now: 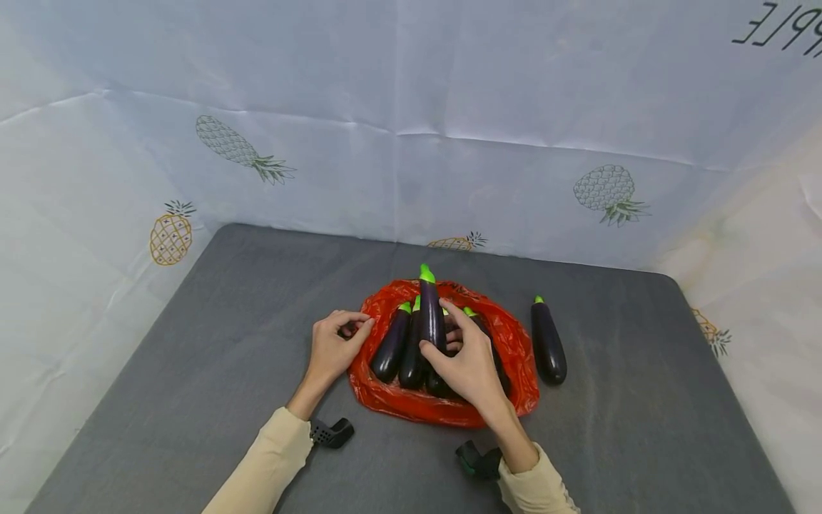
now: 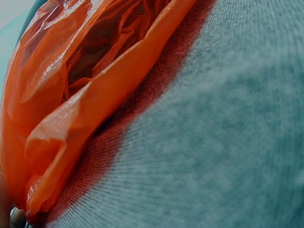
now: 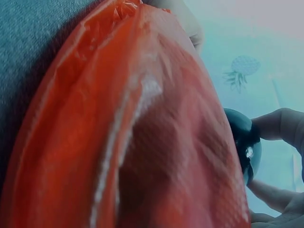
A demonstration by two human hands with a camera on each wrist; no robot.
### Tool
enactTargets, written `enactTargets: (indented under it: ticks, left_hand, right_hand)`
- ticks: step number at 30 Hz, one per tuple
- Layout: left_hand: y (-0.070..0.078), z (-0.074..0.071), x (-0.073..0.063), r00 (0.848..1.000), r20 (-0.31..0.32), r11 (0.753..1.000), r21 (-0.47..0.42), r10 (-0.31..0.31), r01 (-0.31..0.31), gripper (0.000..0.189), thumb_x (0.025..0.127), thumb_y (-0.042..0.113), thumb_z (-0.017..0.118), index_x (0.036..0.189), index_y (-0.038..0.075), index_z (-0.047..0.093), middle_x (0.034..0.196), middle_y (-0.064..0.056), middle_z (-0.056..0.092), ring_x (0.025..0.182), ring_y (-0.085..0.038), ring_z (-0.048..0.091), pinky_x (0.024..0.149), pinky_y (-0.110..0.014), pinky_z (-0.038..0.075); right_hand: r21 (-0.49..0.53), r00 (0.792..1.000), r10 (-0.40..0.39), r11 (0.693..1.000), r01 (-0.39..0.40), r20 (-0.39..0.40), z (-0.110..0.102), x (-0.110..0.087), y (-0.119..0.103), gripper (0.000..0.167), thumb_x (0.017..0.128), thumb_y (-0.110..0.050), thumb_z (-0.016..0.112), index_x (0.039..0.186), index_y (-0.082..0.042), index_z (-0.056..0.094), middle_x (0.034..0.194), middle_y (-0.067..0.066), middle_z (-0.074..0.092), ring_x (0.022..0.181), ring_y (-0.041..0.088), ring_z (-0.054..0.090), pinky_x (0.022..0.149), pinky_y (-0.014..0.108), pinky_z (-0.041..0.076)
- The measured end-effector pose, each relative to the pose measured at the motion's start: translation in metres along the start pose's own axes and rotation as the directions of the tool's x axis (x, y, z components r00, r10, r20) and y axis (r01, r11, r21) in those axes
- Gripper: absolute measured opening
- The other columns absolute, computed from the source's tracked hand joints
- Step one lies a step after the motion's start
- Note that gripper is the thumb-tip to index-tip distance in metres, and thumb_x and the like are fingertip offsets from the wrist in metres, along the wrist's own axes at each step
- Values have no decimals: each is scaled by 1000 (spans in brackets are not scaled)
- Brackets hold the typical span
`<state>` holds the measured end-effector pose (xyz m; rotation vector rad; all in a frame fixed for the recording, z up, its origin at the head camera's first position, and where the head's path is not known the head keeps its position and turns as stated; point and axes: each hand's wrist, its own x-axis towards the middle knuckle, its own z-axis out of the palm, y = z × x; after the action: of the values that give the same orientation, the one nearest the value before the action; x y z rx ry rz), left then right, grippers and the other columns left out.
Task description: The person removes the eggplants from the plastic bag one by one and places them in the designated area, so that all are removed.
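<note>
A red plastic bag [image 1: 411,408] lies with its mouth spread wide on the grey table [image 1: 616,400], and several dark purple eggplants [image 1: 389,353] with green caps are inside. My right hand [image 1: 471,360] grips one eggplant [image 1: 431,314] between thumb and fingers above the others, its green end pointing away from me. In the right wrist view its shiny round end [image 3: 242,142] shows beside the bag wall. At the bag's left rim, my left hand [image 1: 334,346] pinches the plastic. The left wrist view shows mostly the bag's folded edge [image 2: 109,95].
Another eggplant [image 1: 548,343] lies on the table just right of the bag. A white cloth [image 1: 501,93] printed with pineapples hangs behind and beside the table. Black wrist-worn devices [image 1: 332,432] sit near both cuffs.
</note>
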<state>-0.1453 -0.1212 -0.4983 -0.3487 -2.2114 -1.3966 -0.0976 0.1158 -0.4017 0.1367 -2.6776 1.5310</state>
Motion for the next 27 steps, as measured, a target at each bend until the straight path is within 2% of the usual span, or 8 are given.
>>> enactTargets:
  ticks: [15, 22, 27]
  left_hand:
    - [1, 1, 1, 1000, -1, 1000, 8, 1, -1, 5, 83, 8, 83, 86, 9, 80, 73, -4, 72, 62, -14, 57, 62, -14, 43]
    - [4, 0, 2, 1000, 5, 1000, 23, -14, 14, 4, 84, 8, 82, 87, 8, 80, 74, -4, 74, 63, -8, 58, 62, -15, 46]
    - [5, -1, 2, 1000, 6, 999, 31, -9, 9, 4, 84, 8, 82, 87, 8, 80, 74, -4, 74, 63, -8, 58, 62, -17, 46]
  right_hand:
    - [-18, 999, -8, 1000, 7, -37, -22, 1, 5, 69, 84, -12, 77, 148, -12, 53, 119, 16, 66, 88, 23, 58, 80, 30, 51]
    - [-41, 998, -31, 999, 29, -60, -30, 1, 11, 69, 84, -10, 77, 149, -13, 53, 123, 16, 65, 92, 23, 56, 80, 27, 50]
    - [-52, 997, -30, 998, 26, -75, -35, 0, 14, 68, 84, -9, 76, 148, -14, 54, 118, 15, 65, 90, 22, 56, 80, 28, 49]
